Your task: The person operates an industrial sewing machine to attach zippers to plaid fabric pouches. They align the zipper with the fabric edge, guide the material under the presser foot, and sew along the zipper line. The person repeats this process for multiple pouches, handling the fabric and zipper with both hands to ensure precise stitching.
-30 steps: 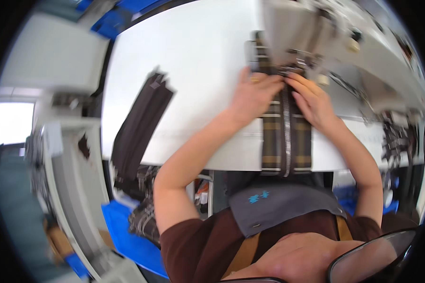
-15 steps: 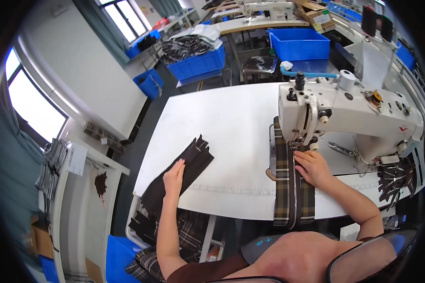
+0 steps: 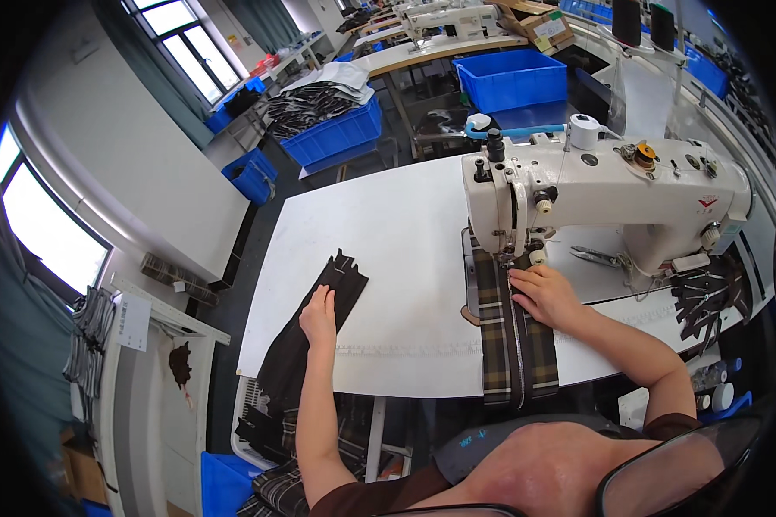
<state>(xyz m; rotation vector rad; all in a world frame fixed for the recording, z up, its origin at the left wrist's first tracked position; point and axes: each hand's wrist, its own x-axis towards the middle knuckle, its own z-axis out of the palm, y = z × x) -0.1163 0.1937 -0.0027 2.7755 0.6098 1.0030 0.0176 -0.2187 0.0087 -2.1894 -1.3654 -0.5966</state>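
Note:
My left hand (image 3: 317, 317) is closed on a stack of dark zipper strips (image 3: 349, 284) lying diagonally on the white table (image 3: 388, 215). My right hand (image 3: 545, 295) rests, fingers slightly bent and apart, on a plaid fabric strip (image 3: 496, 362) with a long metal zipper (image 3: 517, 370) along it. This strip runs lengthwise beneath the needle and presser foot of a white sewing machine (image 3: 603, 194), just beyond my right fingertips. Steel snips (image 3: 595, 256) lie on the machine bed to the right.
More zippers (image 3: 698, 302) lie at the table's right end. Behind are blue bins (image 3: 509, 82), a fabric pile (image 3: 306, 108), other machines (image 3: 444, 26) and cardboard boxes (image 3: 543, 26). A shelf (image 3: 164, 396) stands at left. Bottles (image 3: 711, 375) sit below the table at right.
My left hand has left the plaid strip and moved left onto the dark zipper strips. My right hand stays near the needle. The view has tilted up, showing more of the room.

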